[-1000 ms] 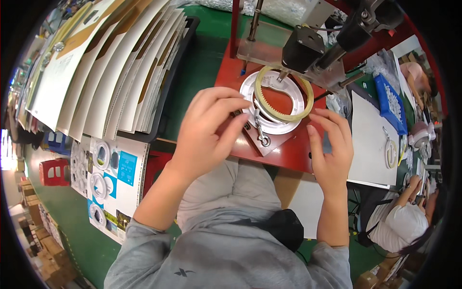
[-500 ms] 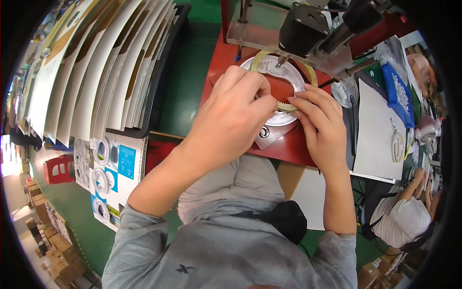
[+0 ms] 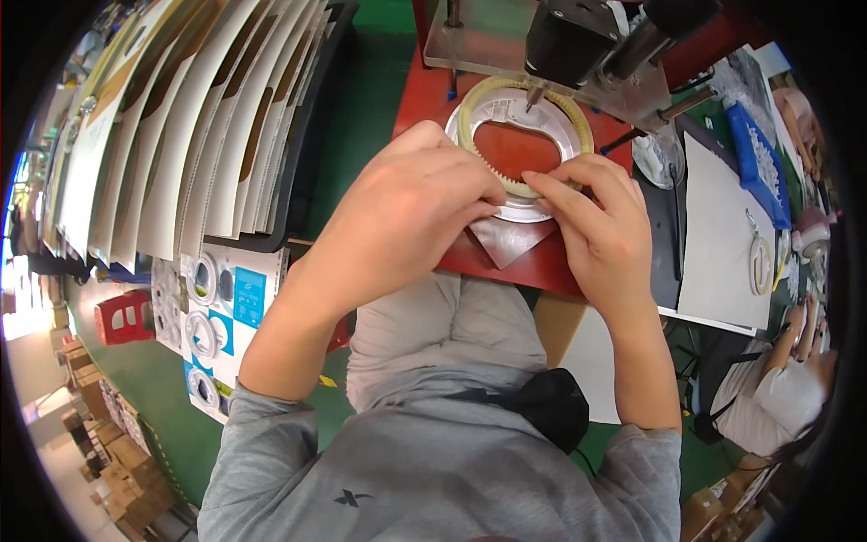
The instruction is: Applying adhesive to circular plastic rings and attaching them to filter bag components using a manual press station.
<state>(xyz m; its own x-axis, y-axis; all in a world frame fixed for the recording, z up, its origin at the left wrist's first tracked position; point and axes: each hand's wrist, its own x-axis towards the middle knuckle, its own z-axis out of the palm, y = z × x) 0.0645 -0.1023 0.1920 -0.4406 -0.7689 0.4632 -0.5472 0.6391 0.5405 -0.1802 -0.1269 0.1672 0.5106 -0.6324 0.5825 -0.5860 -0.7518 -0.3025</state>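
Pinching at the near rim of the pale yellow toothed plastic ring (image 3: 578, 122), both hands have closed in since a second ago, when they sat lower and further apart. The ring now lies flat on the white round plastic plate (image 3: 506, 108), looking seated. Left hand (image 3: 406, 217) and right hand (image 3: 601, 226) curl narrow, fingertips on it. Under the ring is a red bench (image 3: 506, 262); left of it, stacked cardboard sheets (image 3: 181, 126); right, a white board (image 3: 713, 244).
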